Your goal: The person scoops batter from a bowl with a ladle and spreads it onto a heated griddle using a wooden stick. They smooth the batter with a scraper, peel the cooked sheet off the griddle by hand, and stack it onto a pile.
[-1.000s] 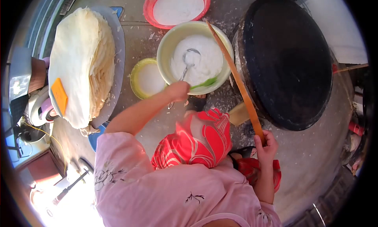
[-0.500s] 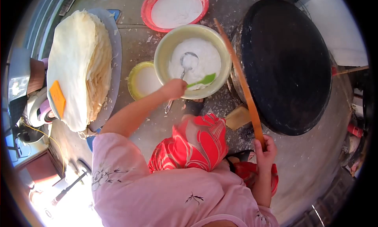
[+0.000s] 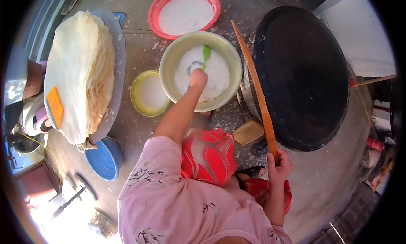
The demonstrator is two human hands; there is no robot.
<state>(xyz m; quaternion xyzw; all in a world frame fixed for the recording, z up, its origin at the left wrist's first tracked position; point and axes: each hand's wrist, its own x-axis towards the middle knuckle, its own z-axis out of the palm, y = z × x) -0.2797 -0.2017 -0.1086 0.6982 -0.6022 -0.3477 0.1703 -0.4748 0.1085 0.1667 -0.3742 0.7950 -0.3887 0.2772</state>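
Observation:
My left hand (image 3: pixel 198 78) is closed around a green spatula (image 3: pixel 206 53), held over the large pale-green bowl (image 3: pixel 234 53) of white batter (image 3: pixel 218 79). A metal ladle (image 3: pixel 193 67) rests in the batter beside that hand; its handle is mostly hidden behind my hand and arm. My right hand (image 3: pixel 279 164) grips the lower end of a long flat wooden stick (image 3: pixel 261 98). The stick slants up along the left edge of a big round black griddle (image 3: pixel 302 74).
A red basin (image 3: pixel 153 16) and a yellow bowl (image 3: pixel 136 98) hold white contents. At left, a tall stack of thin flatbreads (image 3: pixel 74 70) carries an orange scraper (image 3: pixel 55 106). A blue basin (image 3: pixel 103 160) sits below it. A tan block (image 3: pixel 248 132) lies near the griddle.
My left hand has moved forward over the bowl, and the spatula has swung from pointing right to pointing away from me. My right hand still holds the stick. The view has shifted slightly.

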